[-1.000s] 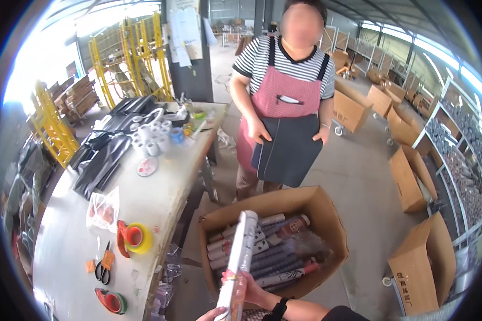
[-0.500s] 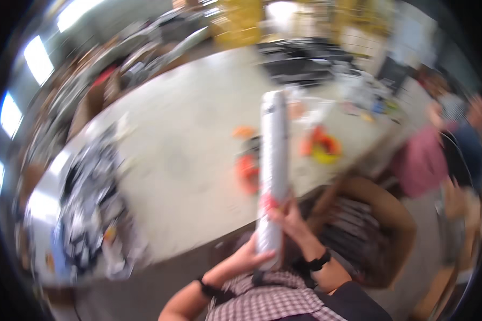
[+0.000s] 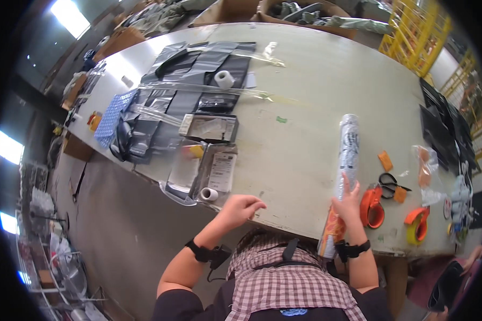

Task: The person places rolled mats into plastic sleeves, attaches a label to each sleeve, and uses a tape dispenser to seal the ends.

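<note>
A long tube-shaped package in clear and white wrap [image 3: 349,144] lies on the table, its near end with an orange printed patch reaching past the front edge. My right hand [image 3: 349,206] grips it from above around its middle, fingers along its top. My left hand [image 3: 243,208] is over the table's front edge, apart from the package, fingers loosely curled in with nothing in them. An orange tape dispenser [image 3: 372,207] sits just right of my right hand. Black-handled scissors [image 3: 393,186] lie beyond it, and another orange dispenser with yellow tape [image 3: 416,224] is farther right.
Left on the table [image 3: 300,69] are grey plastic mailer bags [image 3: 198,75], a white roll [image 3: 224,79], an open box with papers [image 3: 219,171] and a small roll [image 3: 209,194]. Black bags [image 3: 439,128] lie at the right edge. Yellow racks [image 3: 415,35] and cartons stand behind.
The tube-shaped package, held up in both hands before, now lies lowered on the table. My left hand has let go and moved left. The view has turned, showing more of the left side.
</note>
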